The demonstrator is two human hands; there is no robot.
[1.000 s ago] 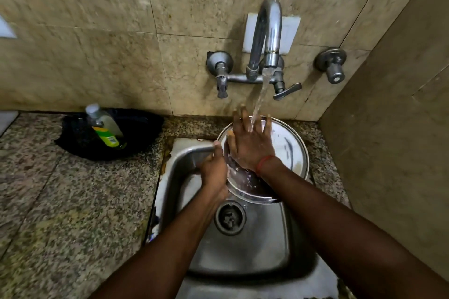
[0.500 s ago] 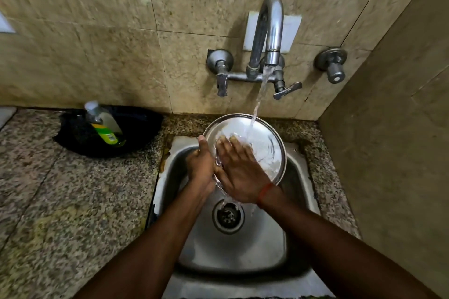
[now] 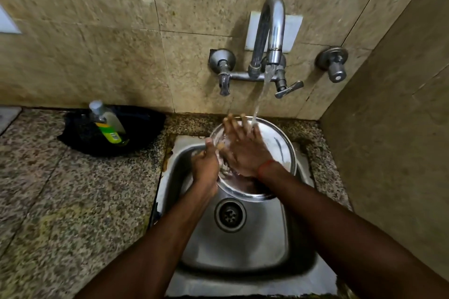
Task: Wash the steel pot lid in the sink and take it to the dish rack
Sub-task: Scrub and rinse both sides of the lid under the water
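We rinse the steel pot lid (image 3: 279,145) under running water, over the far end of the sink (image 3: 243,250).

Our left grip (image 3: 205,167) pinches the lid's left rim, thumb on the face turned to us, other fingers hidden behind. Lid is tilted up toward us. Our right grip (image 3: 243,150) lies flat on that face, fingers spread wide, just right of the left grip and almost touching it. The water stream (image 3: 260,97) drops from the tap (image 3: 272,31) above both grips and lands at the right grip's fingertips (image 3: 244,121). A red thread (image 3: 264,166) circles the wrist behind the right grip. The drain (image 3: 230,215) sits below both grips, nearer us. Well left of the left grip, on the counter (image 3: 60,201), a soap bottle (image 3: 107,124) leans in a black item (image 3: 143,133); we cannot tell what it is.
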